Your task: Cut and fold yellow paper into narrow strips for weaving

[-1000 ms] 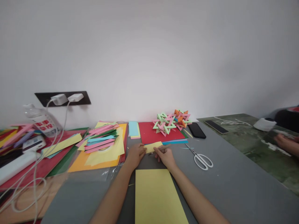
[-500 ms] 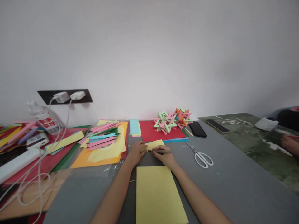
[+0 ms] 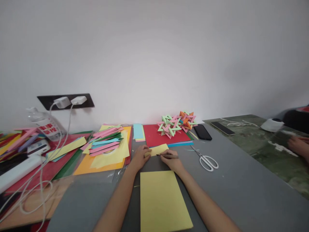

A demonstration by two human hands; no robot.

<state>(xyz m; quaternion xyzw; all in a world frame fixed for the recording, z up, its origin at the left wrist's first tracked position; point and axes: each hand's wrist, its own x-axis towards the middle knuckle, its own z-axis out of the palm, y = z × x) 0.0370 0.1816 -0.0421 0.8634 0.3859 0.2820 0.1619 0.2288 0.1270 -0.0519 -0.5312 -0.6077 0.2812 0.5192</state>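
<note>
My left hand [image 3: 142, 155] rests on the grey table with its fingers bent onto the left end of a small yellow paper piece [image 3: 159, 149]. In my right hand [image 3: 173, 161] is a slim brown pen-like tool [image 3: 172, 156], held in a pinch. Its dark tip points left, at the lower edge of the small piece; whether it is a pen or a craft knife I cannot make out. Between my forearms lies a larger yellow paper sheet [image 3: 163, 199], flat and close to me. White-handled scissors [image 3: 208, 162] lie to the right of my right hand.
Red paper [image 3: 154, 135] bears folded paper star balls [image 3: 170, 125] by the wall. Coloured paper strips [image 3: 106, 140] are piled at left, near a bottle [image 3: 45, 124] and white cables [image 3: 41, 180]. A black phone [image 3: 202, 132] lies at right; beyond is another person's hand [image 3: 298, 145].
My right hand has shifted slightly right, with the tool's tip now at the paper's lower edge. My left hand stays at the paper's left end. The whole view has moved a little.
</note>
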